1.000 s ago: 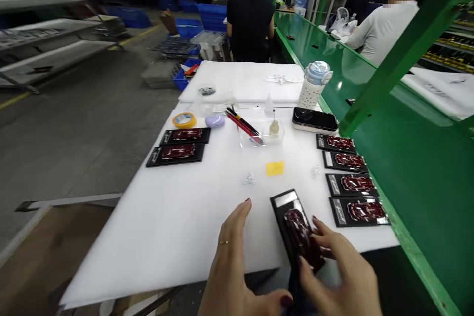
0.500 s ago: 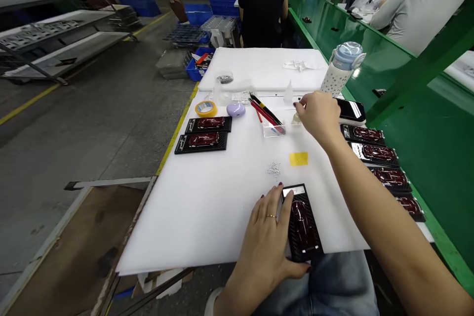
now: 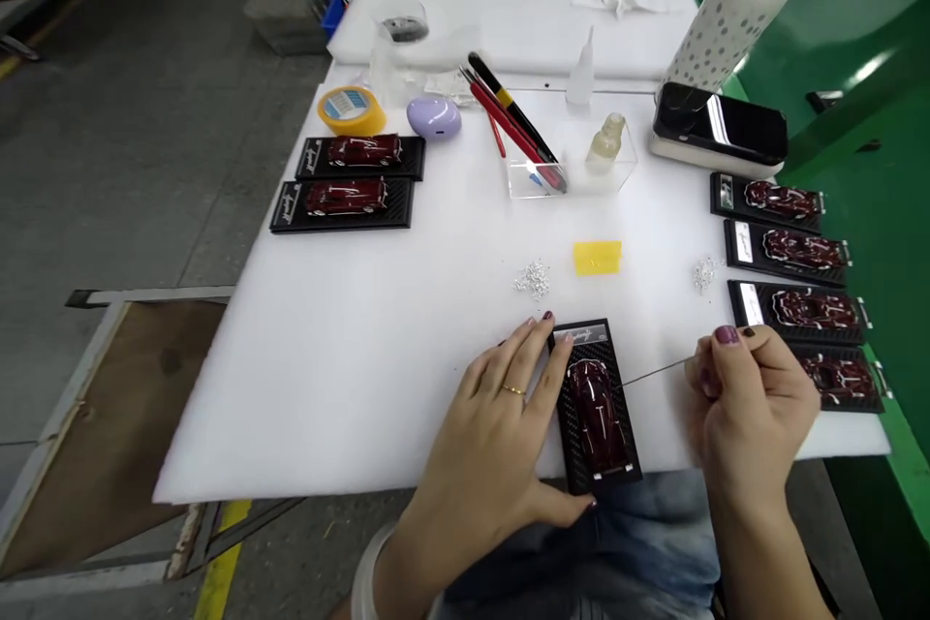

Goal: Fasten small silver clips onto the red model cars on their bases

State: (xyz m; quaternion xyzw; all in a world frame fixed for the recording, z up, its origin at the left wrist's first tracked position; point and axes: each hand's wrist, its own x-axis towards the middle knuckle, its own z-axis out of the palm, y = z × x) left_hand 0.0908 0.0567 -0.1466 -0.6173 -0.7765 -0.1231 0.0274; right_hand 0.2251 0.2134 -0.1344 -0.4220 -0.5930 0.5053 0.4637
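A dark red model car (image 3: 600,417) sits on a black carbon-patterned base (image 3: 575,470) at the table's near edge. My left hand (image 3: 494,417) holds this base by its left side, forefinger on the far end by the nameplate and thumb at the near end. Between the fingertips of my right hand (image 3: 752,397) is a thin metal needle (image 3: 658,371). It points left, its tip close to the car's right side; whether it touches, I cannot tell. Beyond the base lie a yellow sticky slip (image 3: 597,258) and two small heaps of tiny silvery parts (image 3: 534,280).
More model cars on bases (image 3: 806,250) line the right edge; two others (image 3: 345,201) lie at left. Farther back are a clear box (image 3: 530,179) with tweezers (image 3: 512,121) and a small bottle (image 3: 607,140), yellow tape (image 3: 352,111), a phone (image 3: 719,124) and a tall flask (image 3: 733,15).
My right hand has come from the small bottle back toward me, and a needle now shows in its fingers. My left hand stays on the base. The view has tilted down and closer.
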